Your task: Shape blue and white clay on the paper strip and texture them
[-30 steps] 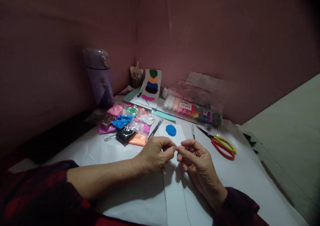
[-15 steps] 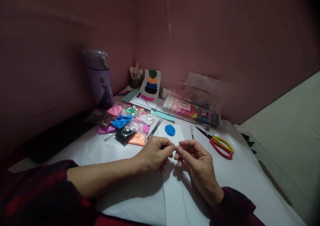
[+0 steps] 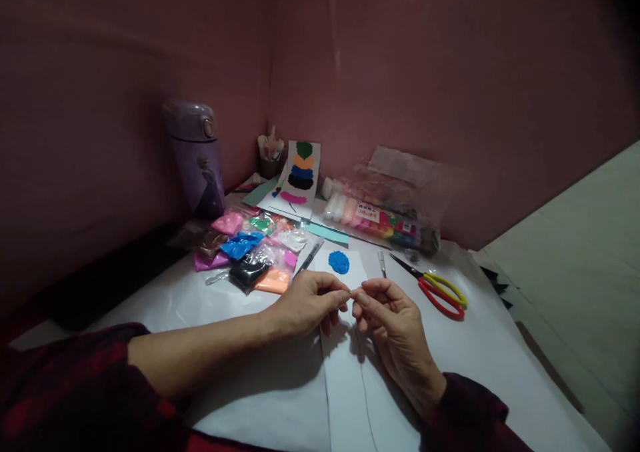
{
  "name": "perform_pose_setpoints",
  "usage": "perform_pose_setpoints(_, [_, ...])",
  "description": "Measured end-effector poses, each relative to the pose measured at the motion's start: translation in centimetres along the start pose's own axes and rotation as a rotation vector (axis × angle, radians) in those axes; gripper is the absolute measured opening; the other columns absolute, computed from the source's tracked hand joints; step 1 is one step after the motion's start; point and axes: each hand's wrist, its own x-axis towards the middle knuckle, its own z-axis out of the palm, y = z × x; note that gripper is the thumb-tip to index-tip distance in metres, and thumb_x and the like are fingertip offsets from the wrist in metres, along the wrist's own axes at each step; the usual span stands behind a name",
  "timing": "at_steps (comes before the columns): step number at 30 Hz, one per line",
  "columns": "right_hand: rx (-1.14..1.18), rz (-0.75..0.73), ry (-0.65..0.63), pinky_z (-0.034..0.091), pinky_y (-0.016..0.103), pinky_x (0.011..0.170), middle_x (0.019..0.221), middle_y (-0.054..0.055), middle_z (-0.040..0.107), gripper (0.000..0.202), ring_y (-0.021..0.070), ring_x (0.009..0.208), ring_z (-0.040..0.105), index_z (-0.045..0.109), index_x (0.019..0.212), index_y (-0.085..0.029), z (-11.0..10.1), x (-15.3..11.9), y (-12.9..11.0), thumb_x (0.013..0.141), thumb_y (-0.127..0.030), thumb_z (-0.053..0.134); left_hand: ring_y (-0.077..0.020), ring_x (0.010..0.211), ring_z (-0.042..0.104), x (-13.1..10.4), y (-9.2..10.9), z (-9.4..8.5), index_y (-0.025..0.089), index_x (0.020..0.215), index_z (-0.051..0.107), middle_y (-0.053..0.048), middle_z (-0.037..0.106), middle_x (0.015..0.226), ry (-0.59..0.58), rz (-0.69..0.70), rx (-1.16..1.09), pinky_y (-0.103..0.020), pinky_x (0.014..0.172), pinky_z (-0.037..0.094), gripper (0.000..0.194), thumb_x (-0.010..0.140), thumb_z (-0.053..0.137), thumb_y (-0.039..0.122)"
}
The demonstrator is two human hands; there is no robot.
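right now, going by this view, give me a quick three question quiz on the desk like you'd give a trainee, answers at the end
1. Which sits just left of the scissors?
a) the purple bottle
b) the slim tool
c) the black packet

2. True or false: the left hand and the right hand have their fingertips close together above the paper strip.

3. Fill in: the round patch on the strip is ____.

Key: 1 b; 2 true; 3 blue
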Motion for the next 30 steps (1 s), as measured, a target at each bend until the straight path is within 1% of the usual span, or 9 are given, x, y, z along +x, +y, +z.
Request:
perform_pose_setpoints(5, [-0.021,-0.042,-0.007,0.045,0.017,0.042,0.071,0.002,0.069,0.028,0.01,0.055,0.061,0.065,0.077,-0.016,0.12,-0.17,0.07,0.063,-0.025,0.087,-0.008,0.04,0.05,-0.21,0.23,0.13,0.011,0.079,0.063,0.002,0.056,0.054,0.009,-0.027,0.032,-0.02,0.039,0.041,0.022,0.079,0.06,0.032])
perform_pose_setpoints(7, [-0.025,-0.039,-0.006,0.044,0.016,0.042,0.071,0.002,0.07,0.027,0.0102,0.055,0.062,0.065,0.077,-0.017,0.23,-0.28,0.05,0.063,-0.025,0.087,-0.008,0.041,0.049,-0.38,0.24,0.17,0.012,0.08,0.065,0.002,0.055,0.054,0.042,0.001,0.119,-0.02,0.04,0.041,0.02,0.079,0.058,0.03])
perform_pose_setpoints(12, [-0.098,-0.038,-0.025,0.044,0.017,0.041,0.062,0.001,0.067,0.025,0.0098,0.05,0.058,0.066,0.077,-0.017,0.24,-0.45,0.19,0.067,-0.028,0.085,-0.0064,0.052,0.048,-0.56,0.03,0.04,0.011,0.071,0.067,0.0,0.059,0.06,0.138,0.272,0.462,-0.017,0.048,0.036,0.018,0.079,0.052,0.019])
perform_pose_setpoints(15, [-0.138,-0.064,-0.05,0.046,0.019,0.041,0.06,0.001,0.066,0.025,0.0106,0.049,0.059,0.066,0.078,-0.017,-0.03,-0.39,0.36,0.068,-0.029,0.085,-0.0069,0.056,0.048,-0.58,0.0,0.02,0.012,0.067,0.066,0.0,0.06,0.06,0.152,0.326,0.521,-0.017,0.052,0.035,0.019,0.078,0.052,0.017])
perform_pose_setpoints(17, [-0.15,-0.087,-0.056,0.047,0.02,0.042,0.061,0.001,0.067,0.025,0.0119,0.051,0.061,0.067,0.078,-0.017,-0.22,-0.35,0.42,0.067,-0.029,0.086,-0.0067,0.053,0.048,-0.63,0.05,0.11,0.013,0.066,0.064,0.001,0.056,0.055,0.136,0.272,0.475,-0.017,0.05,0.035,0.019,0.08,0.052,0.019])
perform_pose_setpoints(20, [-0.192,-0.119,-0.054,0.049,0.021,0.044,0.063,0.001,0.068,0.023,0.0118,0.051,0.062,0.067,0.079,-0.017,-0.4,-0.36,0.42,0.069,-0.028,0.084,-0.0069,0.041,0.045,-0.67,0.11,0.3,0.015,0.067,0.059,0.005,0.048,0.047,0.092,0.092,0.312,-0.018,0.04,0.034,0.022,0.082,0.052,0.028])
perform_pose_setpoints(22, [-0.213,-0.123,-0.058,0.05,0.021,0.047,0.063,0.002,0.069,0.021,0.0113,0.05,0.061,0.067,0.081,-0.017,-0.41,-0.38,0.38,0.071,-0.028,0.083,-0.0076,0.036,0.044,-0.6,0.14,0.35,0.015,0.068,0.057,0.005,0.047,0.045,0.066,0.011,0.21,-0.019,0.035,0.033,0.023,0.082,0.053,0.033])
perform_pose_setpoints(27, [-0.098,-0.059,-0.017,0.049,0.02,0.045,0.064,0.001,0.068,0.025,0.0124,0.056,0.063,0.067,0.08,-0.017,-0.15,-0.28,0.25,0.067,-0.027,0.086,-0.0075,0.035,0.046,-0.24,0.22,0.15,0.013,0.067,0.058,0.004,0.05,0.047,-0.013,-0.02,-0.017,-0.02,0.035,0.041,0.029,0.077,0.063,0.04])
perform_pose_setpoints(30, [-0.064,-0.018,-0.002,0.048,0.018,0.044,0.066,0.002,0.069,0.026,0.0107,0.054,0.061,0.067,0.08,-0.016,-0.03,-0.22,0.17,0.066,-0.027,0.086,-0.008,0.035,0.049,-0.1,0.14,0.0,0.012,0.069,0.059,0.003,0.052,0.046,-0.044,-0.041,-0.069,-0.02,0.038,0.044,0.03,0.075,0.066,0.041])
